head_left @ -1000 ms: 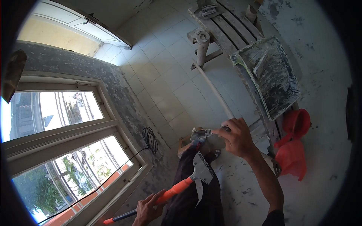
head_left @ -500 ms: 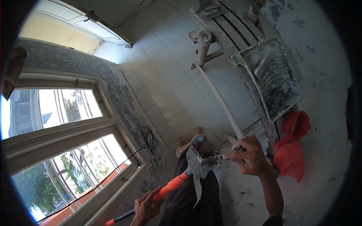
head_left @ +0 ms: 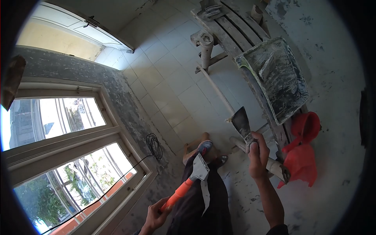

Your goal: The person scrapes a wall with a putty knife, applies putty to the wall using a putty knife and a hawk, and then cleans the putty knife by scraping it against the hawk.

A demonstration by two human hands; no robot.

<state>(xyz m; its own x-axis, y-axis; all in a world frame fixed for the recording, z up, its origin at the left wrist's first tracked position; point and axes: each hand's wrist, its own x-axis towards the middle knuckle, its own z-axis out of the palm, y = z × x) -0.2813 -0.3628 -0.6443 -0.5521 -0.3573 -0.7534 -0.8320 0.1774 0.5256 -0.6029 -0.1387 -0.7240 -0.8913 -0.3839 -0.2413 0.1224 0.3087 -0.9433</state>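
My left hand is closed round the orange handle of a scraper; its broad, pale head points up over my dark trousers. At the right, my right hand grips a putty knife by its handle, the dark, flared blade pointing up and left. The two tools are apart. Some pale residue shows near the putty knife's blade edge.
A plaster-smeared tray lies on a wooden bench. Beside it are a red scoop and a red plastic piece. A coiled black cable hangs near the window frame at the left.
The putty knife has moved away from the scraper's head, up and to the right, and its blade now shows clearly. The scraper in my left hand has shifted slightly and turned.
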